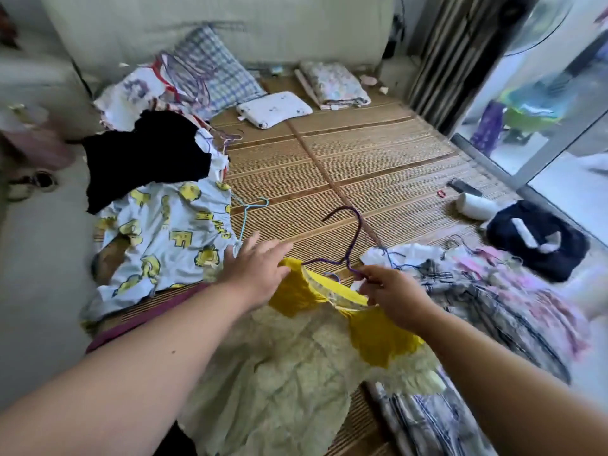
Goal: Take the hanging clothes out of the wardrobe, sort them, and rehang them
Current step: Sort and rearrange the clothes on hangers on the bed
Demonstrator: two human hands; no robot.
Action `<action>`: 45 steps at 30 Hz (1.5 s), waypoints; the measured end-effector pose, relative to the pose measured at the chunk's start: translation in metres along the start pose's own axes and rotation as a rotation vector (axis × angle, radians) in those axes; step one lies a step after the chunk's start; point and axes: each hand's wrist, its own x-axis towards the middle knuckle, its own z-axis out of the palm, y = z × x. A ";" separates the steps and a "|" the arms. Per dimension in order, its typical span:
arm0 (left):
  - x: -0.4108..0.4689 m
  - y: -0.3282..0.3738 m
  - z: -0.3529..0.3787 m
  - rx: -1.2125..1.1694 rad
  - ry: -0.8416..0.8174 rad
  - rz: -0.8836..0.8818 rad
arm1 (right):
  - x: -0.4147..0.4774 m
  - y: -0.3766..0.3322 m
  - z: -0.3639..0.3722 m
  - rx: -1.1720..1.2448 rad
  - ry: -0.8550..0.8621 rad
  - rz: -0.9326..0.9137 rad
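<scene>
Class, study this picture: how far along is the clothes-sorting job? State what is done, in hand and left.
Done: clothes are out, heaped on the woven bamboo mat. In hand: the right hand pinches the purple wire hanger at the neckline of the yellow lace-skirted dress; the left hand lies open at its shoulder. Left: the pale blue yellow-print shirt, black garment and plaid-and-pink heap await rehanging; no wardrobe shows.
</scene>
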 end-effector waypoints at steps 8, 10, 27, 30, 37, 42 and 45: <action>-0.034 0.166 -0.023 -0.165 0.105 0.184 | -0.085 0.070 -0.132 0.063 0.338 -0.068; -0.037 0.210 -0.018 -0.233 0.152 0.203 | -0.104 0.102 -0.163 0.126 0.370 -0.034; -0.018 0.637 0.079 -0.534 -0.073 0.450 | -0.259 0.388 -0.479 -0.228 0.596 0.165; -0.003 0.664 0.095 -0.485 -0.118 0.423 | -0.256 0.406 -0.509 -0.260 0.686 0.153; 0.059 0.698 0.149 -0.481 -0.225 0.283 | -0.202 0.457 -0.532 -0.222 0.717 0.162; 0.122 0.692 0.187 -0.481 -0.259 0.183 | -0.116 0.495 -0.532 -0.272 0.649 0.167; 0.171 0.676 0.207 -0.490 -0.280 0.111 | -0.047 0.512 -0.523 -0.281 0.553 0.159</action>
